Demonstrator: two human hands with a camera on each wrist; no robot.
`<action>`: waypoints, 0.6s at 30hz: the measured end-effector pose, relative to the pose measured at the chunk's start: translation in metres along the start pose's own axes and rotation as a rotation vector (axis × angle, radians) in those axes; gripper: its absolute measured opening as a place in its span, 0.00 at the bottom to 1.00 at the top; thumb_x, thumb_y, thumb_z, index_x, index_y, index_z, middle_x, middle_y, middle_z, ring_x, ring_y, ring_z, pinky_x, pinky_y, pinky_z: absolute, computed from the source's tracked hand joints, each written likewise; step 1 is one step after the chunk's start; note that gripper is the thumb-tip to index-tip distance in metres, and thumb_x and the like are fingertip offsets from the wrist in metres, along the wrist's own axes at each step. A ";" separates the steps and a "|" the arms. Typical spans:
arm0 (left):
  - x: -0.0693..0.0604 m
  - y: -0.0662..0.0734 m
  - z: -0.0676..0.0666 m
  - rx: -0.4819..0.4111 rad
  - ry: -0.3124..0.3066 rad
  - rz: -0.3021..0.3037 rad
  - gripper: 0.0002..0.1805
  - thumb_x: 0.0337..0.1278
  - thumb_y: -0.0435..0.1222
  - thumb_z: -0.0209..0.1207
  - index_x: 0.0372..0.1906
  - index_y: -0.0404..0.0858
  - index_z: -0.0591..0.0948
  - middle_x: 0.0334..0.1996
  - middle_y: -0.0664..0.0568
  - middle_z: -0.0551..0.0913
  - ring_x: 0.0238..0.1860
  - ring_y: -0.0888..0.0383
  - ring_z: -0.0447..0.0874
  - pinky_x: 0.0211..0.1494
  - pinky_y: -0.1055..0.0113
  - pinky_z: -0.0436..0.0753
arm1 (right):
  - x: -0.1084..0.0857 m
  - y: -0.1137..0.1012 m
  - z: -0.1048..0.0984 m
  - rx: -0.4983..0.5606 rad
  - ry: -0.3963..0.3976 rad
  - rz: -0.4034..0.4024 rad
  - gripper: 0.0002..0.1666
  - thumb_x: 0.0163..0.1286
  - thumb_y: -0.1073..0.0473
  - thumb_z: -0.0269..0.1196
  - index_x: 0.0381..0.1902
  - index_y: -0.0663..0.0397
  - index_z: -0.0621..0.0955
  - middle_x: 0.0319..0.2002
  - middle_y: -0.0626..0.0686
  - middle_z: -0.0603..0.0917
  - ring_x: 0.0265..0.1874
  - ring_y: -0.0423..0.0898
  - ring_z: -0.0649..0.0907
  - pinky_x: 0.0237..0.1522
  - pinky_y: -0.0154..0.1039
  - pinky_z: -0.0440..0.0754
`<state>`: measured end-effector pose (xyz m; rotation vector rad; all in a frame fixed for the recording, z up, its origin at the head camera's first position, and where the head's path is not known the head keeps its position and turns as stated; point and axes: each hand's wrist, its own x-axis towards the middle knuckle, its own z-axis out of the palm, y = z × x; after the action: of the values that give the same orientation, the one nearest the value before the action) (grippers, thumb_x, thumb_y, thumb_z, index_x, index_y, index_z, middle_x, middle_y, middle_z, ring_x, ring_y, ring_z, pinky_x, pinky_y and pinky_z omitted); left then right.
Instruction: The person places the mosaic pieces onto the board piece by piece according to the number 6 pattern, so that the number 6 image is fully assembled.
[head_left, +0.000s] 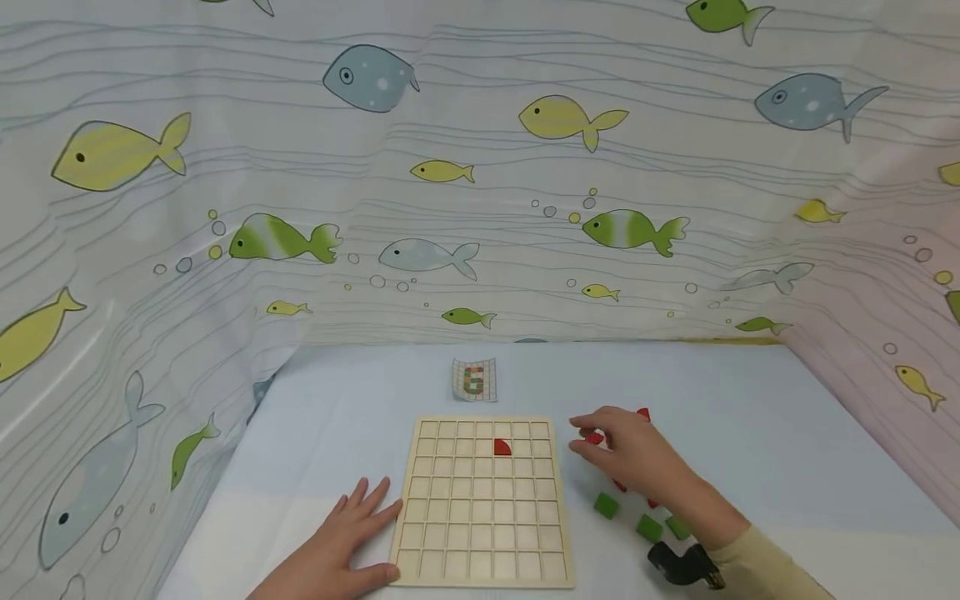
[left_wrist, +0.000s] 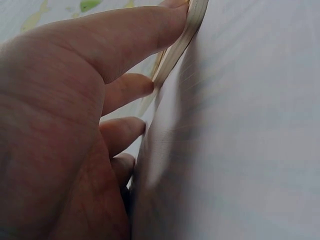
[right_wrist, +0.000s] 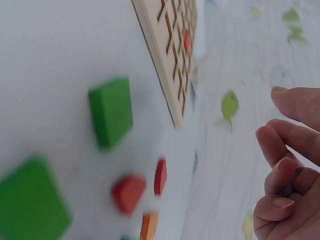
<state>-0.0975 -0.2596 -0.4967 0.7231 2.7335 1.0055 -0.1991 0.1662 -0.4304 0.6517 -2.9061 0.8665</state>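
A square wooden grid board (head_left: 483, 510) lies on the table, with a red quarter-round piece (head_left: 502, 447) in one of its upper cells. Along the board's left edge, my left hand (head_left: 337, 533) rests with spread fingers, the thumb touching near the lower corner. My right hand (head_left: 630, 450) hovers right of the board above loose pieces, thumb and index finger apart. In the right wrist view nothing shows between those fingertips; the other fingers are bent. Below it lie a red piece (right_wrist: 129, 193), a thin-looking red piece (right_wrist: 160, 176) and a green block (right_wrist: 111, 113). The hand partly hides several red pieces in the head view.
A small paper card (head_left: 474, 380) with a coloured grid pattern lies behind the board. More green blocks (head_left: 649, 527) sit near the right forearm, beside a black device (head_left: 682, 567) at the wrist. An orange piece (right_wrist: 149, 226) shows too. Fish-printed sheeting (head_left: 510, 192) surrounds the table.
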 end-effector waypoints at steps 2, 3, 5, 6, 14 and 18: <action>0.000 0.000 0.000 0.007 0.007 0.002 0.41 0.61 0.58 0.61 0.71 0.37 0.70 0.74 0.35 0.58 0.73 0.30 0.44 0.64 0.85 0.27 | -0.012 0.011 -0.011 0.005 0.041 0.042 0.19 0.64 0.49 0.71 0.52 0.45 0.86 0.38 0.38 0.83 0.24 0.39 0.73 0.22 0.33 0.73; 0.000 0.001 0.000 0.010 0.010 0.001 0.41 0.61 0.58 0.61 0.71 0.37 0.70 0.73 0.35 0.59 0.73 0.29 0.44 0.64 0.85 0.27 | -0.018 0.016 -0.016 0.007 0.061 0.065 0.19 0.64 0.49 0.71 0.52 0.44 0.86 0.37 0.37 0.83 0.25 0.40 0.73 0.21 0.34 0.72; 0.001 0.001 0.000 0.012 0.007 0.002 0.41 0.60 0.58 0.61 0.71 0.37 0.71 0.73 0.35 0.59 0.73 0.29 0.45 0.64 0.86 0.26 | -0.031 0.027 -0.025 0.012 0.103 0.133 0.19 0.65 0.47 0.70 0.52 0.43 0.86 0.36 0.38 0.82 0.27 0.42 0.73 0.21 0.34 0.72; 0.001 0.001 0.000 0.013 0.007 0.007 0.41 0.60 0.58 0.62 0.71 0.37 0.71 0.73 0.34 0.59 0.72 0.28 0.45 0.63 0.86 0.26 | -0.037 0.032 -0.029 0.012 0.122 0.161 0.19 0.65 0.45 0.69 0.52 0.43 0.86 0.36 0.38 0.82 0.28 0.42 0.73 0.21 0.34 0.72; 0.001 0.003 0.000 0.027 0.004 0.025 0.40 0.60 0.56 0.63 0.71 0.38 0.71 0.73 0.34 0.59 0.71 0.25 0.47 0.63 0.87 0.26 | -0.080 0.062 -0.034 0.048 0.139 0.389 0.29 0.67 0.36 0.64 0.57 0.47 0.83 0.44 0.46 0.84 0.32 0.44 0.74 0.26 0.34 0.74; 0.001 0.005 -0.001 0.027 0.000 0.016 0.40 0.60 0.56 0.63 0.71 0.38 0.71 0.73 0.35 0.59 0.71 0.25 0.46 0.63 0.86 0.26 | -0.086 0.070 -0.028 0.047 0.134 0.447 0.29 0.68 0.38 0.64 0.58 0.48 0.83 0.46 0.49 0.84 0.34 0.46 0.75 0.28 0.35 0.74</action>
<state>-0.0964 -0.2563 -0.4926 0.7510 2.7506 0.9738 -0.1515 0.2673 -0.4561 -0.0663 -2.9558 0.9705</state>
